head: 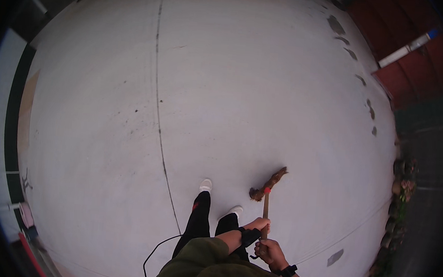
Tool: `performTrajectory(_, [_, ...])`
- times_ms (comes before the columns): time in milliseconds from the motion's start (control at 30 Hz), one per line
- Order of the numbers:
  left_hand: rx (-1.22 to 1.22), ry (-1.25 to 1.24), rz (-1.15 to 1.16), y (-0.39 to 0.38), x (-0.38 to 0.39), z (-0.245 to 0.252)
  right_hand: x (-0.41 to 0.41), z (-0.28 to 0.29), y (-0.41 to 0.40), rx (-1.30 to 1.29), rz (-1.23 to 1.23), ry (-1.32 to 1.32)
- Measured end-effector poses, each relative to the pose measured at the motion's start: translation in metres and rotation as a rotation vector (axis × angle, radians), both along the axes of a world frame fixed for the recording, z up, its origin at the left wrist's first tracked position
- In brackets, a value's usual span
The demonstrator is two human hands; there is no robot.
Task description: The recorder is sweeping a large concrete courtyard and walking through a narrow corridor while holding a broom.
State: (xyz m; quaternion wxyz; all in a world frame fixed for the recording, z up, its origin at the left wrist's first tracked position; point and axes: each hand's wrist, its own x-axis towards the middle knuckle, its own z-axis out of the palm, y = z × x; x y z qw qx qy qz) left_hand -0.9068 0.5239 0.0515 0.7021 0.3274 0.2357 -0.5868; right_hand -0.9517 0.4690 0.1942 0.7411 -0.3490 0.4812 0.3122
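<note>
Both hands grip the wooden handle (266, 208) of a broom, in front of and a little right of my body. My left hand (261, 223) wraps around it nearer the broom head. Close behind, my right hand (271, 251) is closed around the handle's near end. The brown fibre broom head (270, 184) appears to be at the floor ahead of my feet, slanting up to the right. A red piece (267, 190) marks where handle and head meet. Each wrist carries a black band.
Pale concrete floor (228, 100) surrounds me, with a long dark seam (157, 106) left of my feet. A black cable (148, 254) hangs at my left side. Potted plants (401, 203) line the right edge, and a red metal door (408, 51) stands at upper right.
</note>
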Motion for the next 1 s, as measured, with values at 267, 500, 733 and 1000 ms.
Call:
performTrajectory(267, [0.225,-0.124,0.422,0.16,0.068,-0.052,0.094,-0.051,0.117,0.196,0.391,-0.113])
performTrajectory(500, [0.513,-0.037,0.632,0.225,0.137,-0.043,0.142,-0.081,0.157,0.293,0.481,-0.213])
performTrajectory(733, [0.369,-0.068,0.755,0.167,0.144,-0.004,0.133,-0.049,0.081,0.387,0.413,-0.294])
performTrajectory(1000, [-0.03,-0.128,0.239,0.002,0.096,0.024,0.083,0.011,-0.049,0.196,0.208,-0.302])
